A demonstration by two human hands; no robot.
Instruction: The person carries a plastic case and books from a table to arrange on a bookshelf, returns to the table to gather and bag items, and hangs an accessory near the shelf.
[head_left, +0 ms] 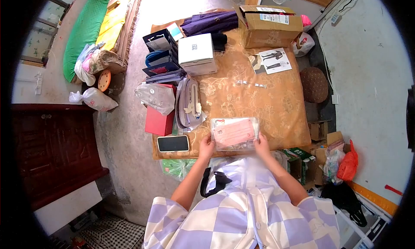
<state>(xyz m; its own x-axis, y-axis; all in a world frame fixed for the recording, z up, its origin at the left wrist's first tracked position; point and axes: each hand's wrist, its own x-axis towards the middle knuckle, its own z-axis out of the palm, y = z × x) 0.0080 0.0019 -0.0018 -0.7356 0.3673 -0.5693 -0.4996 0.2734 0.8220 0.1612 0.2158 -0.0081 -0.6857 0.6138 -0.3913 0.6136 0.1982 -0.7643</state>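
At the table's near edge, my left hand (207,146) grips the left side of a clear plastic packet (217,147). My right hand (262,145) has its fingers closed on the packet's right side. A pink rectangular piece (234,133) with pale lines shows through the plastic, too small to identify for certain. White and red printing is visible behind its top left. The packet is held roughly level between both hands. To the left of my left hand lies a phone (173,144), its dark screen facing up.
On the brown patterned tablecloth (276,106) stand a white box (196,52), a cardboard box (272,30), a grey pencil case (188,102) and a red box (158,120). Printed cards (275,61) lie at the right. A round brown stool (314,84) stands beside the table.
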